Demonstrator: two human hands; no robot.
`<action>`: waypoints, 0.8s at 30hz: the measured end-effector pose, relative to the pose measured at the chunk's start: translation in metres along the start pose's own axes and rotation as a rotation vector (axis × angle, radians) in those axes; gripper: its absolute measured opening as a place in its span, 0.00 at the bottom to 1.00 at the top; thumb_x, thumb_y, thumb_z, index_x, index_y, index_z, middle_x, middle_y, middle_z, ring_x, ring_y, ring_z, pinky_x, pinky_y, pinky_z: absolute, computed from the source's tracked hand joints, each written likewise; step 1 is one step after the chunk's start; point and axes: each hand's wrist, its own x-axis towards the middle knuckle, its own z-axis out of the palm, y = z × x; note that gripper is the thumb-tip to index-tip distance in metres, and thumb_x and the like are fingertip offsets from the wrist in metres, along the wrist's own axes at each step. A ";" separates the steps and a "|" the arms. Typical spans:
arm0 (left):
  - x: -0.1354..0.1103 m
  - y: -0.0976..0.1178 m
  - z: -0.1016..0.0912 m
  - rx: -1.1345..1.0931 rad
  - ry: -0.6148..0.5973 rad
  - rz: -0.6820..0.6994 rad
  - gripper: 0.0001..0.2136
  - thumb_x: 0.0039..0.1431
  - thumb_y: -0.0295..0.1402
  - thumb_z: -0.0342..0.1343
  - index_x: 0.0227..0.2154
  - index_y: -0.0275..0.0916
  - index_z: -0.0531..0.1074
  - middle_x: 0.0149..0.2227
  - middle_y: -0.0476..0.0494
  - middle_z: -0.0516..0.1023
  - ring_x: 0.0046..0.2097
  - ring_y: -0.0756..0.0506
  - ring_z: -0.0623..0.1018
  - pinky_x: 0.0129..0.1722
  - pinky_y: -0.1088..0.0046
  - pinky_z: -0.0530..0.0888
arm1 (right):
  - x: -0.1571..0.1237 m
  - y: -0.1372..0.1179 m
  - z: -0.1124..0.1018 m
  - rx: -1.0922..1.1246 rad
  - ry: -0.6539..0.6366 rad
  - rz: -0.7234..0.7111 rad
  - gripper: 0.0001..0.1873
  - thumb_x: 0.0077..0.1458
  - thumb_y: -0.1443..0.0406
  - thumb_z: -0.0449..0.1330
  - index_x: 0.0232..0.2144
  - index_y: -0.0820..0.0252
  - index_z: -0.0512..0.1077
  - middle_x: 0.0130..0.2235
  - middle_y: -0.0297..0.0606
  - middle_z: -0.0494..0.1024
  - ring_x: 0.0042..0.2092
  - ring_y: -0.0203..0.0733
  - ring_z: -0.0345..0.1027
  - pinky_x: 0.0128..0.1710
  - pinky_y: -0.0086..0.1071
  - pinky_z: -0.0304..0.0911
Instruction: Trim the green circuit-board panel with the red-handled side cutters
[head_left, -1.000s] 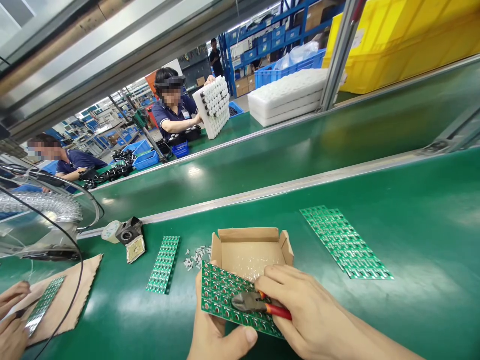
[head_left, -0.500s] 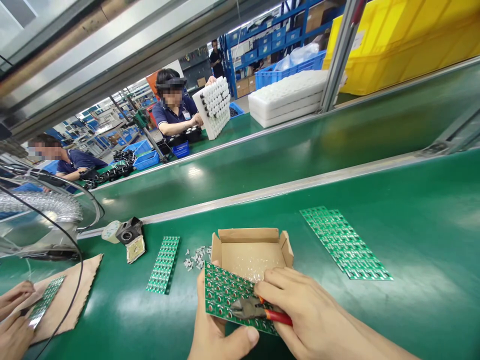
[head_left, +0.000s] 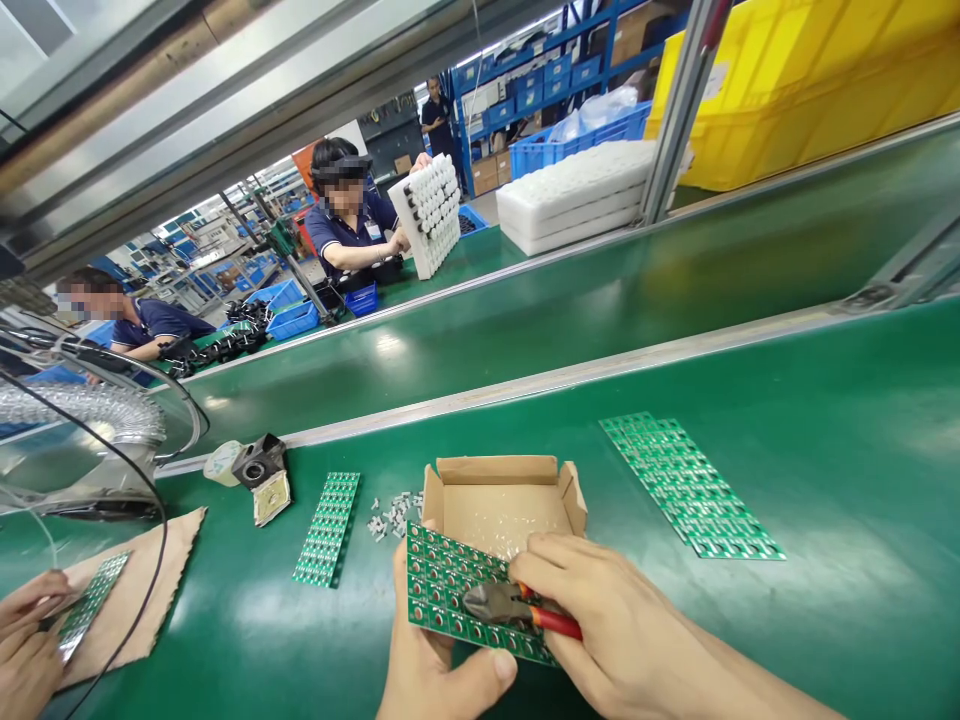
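My left hand (head_left: 442,660) grips a green circuit board panel (head_left: 436,590) by its left and lower edges, tilted in front of me. Rows of small round parts cover the panel. In my right hand (head_left: 600,610) are diagonal cutters (head_left: 491,604) with red-orange handles, the fingers wrapped round them. The cutters' jaws lie against the face of the panel, over its middle rows. Just behind the panel sits an open cardboard box (head_left: 499,470) with small clear clippings scattered on its floor. My right hand hides the panel's right part.
Small grey parts (head_left: 394,515) lie left of the box. Another board panel (head_left: 328,530) is further left, and overlapping panels (head_left: 690,490) lie at right. A co-worker's hands (head_left: 30,620) handle a panel on brown cardboard (head_left: 161,580). A metal rail (head_left: 525,385) crosses behind.
The cutters' jaws have shifted slightly across the panel, and their handles look a little closer together. The panel has tilted a touch. At far left, the co-worker's hands have moved slightly.
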 end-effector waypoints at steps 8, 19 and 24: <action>0.000 -0.002 0.000 0.003 0.031 -0.013 0.50 0.53 0.41 0.66 0.72 0.46 0.40 0.61 0.34 0.68 0.64 0.27 0.66 0.60 0.44 0.68 | 0.003 -0.001 0.001 -0.010 -0.021 0.007 0.05 0.51 0.72 0.51 0.32 0.62 0.64 0.35 0.38 0.66 0.35 0.40 0.54 0.34 0.32 0.44; 0.003 0.014 0.006 0.081 -0.040 -0.019 0.45 0.58 0.45 0.60 0.72 0.54 0.40 0.53 0.45 0.75 0.61 0.30 0.71 0.61 0.44 0.68 | 0.001 -0.003 0.001 -0.030 0.017 -0.043 0.04 0.51 0.72 0.50 0.30 0.63 0.64 0.34 0.38 0.66 0.33 0.38 0.55 0.33 0.33 0.46; 0.002 0.012 0.007 0.048 -0.028 -0.036 0.47 0.55 0.46 0.63 0.72 0.47 0.42 0.55 0.38 0.74 0.58 0.28 0.73 0.61 0.43 0.67 | 0.002 -0.004 0.000 -0.031 0.024 -0.047 0.05 0.50 0.73 0.50 0.31 0.63 0.64 0.34 0.37 0.66 0.33 0.38 0.55 0.32 0.32 0.46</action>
